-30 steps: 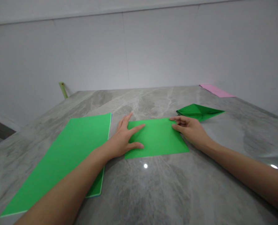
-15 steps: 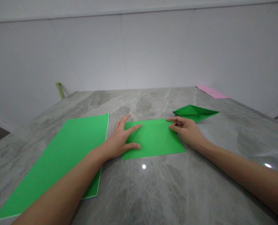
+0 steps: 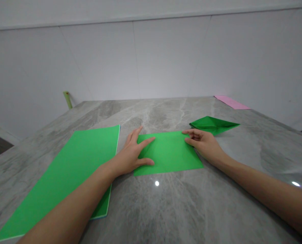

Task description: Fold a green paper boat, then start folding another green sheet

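Pinning a green paper sheet (image 3: 168, 152) flat on a grey marble desk (image 3: 181, 210)
The sheet lies mid-desk, and the left grip (image 3: 132, 152) sits wide open at its left edge, fingers splayed across the paper, seemingly to stop it sliding. The right grip (image 3: 203, 142) is curled at the far right corner; whether it pinches the paper or only rests there, I cannot tell. A larger green sheet (image 3: 84, 159) lies just left, seemingly set aside within reach, with a folded dark green paper shape (image 3: 212, 124) beyond the right hand and a pink paper strip (image 3: 230, 102) at the far edge.
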Demonstrator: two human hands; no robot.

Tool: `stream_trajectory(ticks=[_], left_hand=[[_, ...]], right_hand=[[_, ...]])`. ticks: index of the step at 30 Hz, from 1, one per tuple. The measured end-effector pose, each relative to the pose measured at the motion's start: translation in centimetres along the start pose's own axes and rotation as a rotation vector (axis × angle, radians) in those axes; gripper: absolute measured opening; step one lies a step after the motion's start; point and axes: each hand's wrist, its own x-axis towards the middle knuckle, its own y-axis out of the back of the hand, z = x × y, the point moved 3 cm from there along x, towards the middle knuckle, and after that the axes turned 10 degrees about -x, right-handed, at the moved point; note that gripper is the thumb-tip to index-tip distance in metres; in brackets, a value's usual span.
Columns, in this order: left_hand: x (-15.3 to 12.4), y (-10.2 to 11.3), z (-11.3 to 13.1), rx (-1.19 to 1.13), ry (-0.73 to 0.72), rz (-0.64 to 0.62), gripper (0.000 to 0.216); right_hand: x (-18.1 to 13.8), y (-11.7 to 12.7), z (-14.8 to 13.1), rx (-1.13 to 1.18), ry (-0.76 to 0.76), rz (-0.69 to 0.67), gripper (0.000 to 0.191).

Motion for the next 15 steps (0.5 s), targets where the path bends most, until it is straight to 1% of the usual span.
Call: stream_trajectory(ticks=[15], left_hand=[[0.03, 0.19, 0.28, 0.006, 0.028, -0.027, 0.077]], right_hand=[[-0.06, -0.05, 0.09, -0.004, -0.022, -0.011, 0.037]])
